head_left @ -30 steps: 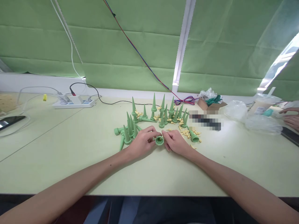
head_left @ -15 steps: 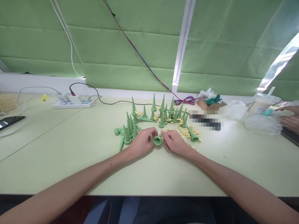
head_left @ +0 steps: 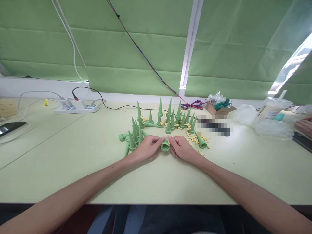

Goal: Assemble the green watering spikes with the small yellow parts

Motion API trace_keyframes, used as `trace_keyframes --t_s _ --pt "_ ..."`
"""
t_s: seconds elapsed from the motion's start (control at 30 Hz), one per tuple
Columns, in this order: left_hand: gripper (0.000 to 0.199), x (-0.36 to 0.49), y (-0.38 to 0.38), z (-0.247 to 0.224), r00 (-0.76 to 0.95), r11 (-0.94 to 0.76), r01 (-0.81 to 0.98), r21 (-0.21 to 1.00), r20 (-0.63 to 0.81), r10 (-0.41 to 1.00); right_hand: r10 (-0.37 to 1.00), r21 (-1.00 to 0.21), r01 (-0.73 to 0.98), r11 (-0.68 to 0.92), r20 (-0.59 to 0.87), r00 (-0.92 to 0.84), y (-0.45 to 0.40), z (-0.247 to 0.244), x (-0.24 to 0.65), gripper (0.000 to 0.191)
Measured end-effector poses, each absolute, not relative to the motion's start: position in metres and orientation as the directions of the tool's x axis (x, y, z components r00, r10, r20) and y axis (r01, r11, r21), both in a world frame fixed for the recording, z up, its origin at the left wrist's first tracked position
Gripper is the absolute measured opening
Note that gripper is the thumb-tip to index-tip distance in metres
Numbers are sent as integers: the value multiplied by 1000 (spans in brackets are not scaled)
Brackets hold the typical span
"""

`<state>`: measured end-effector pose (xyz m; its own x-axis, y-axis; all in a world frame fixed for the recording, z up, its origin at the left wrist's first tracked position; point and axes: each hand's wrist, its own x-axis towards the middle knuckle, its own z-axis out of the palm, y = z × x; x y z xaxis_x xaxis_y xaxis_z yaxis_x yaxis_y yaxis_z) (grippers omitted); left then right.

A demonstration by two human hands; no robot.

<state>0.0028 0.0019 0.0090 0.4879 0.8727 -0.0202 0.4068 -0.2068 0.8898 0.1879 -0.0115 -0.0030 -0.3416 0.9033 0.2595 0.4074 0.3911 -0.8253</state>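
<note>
Between my two hands is a green plastic cone-shaped spike (head_left: pixel 165 147), its hollow round end turned toward me. My left hand (head_left: pixel 150 145) grips its left side with thumb and fingers. From the right, my right hand (head_left: pixel 180 147) pinches it near the upper part; whether a small yellow piece is also in those fingers I cannot tell. Several green spikes (head_left: pixel 132 140) stand upright beyond and left of my left hand, with a few lying down. Another spike (head_left: pixel 202 142) lies right of my right hand, beside a scatter of small yellow plastic pieces (head_left: pixel 193 139).
A white power strip (head_left: pixel 76 108) with plugs and cables sits back left, a dark phone (head_left: pixel 11 127) at far left. Back right are an open cardboard box (head_left: pixel 220 111), plastic bags (head_left: pixel 274 129) and a drink cup (head_left: pixel 274 109). Another person's hand (head_left: pixel 304 126) shows at the right edge.
My left hand's fingers have closed in on the green spike, where they were apart before. My right hand has kept its place. The other person's hand has drawn back rightward.
</note>
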Motion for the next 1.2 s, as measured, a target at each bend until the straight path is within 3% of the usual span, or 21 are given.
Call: trace_keyframes --t_s 0.6,0.97,1.2 --pt "43 5 -1 14 420 -213 331 919 58 905 892 -856 331 397 275 -359 -10 -4 190 59" --pt "41 5 0 21 490 -15 220 975 -97 866 898 -870 309 384 276 -342 -11 -5 191 57" --pt "40 4 1 18 549 8 175 984 -105 829 901 -878 300 374 267 -342 -10 -6 191 54"
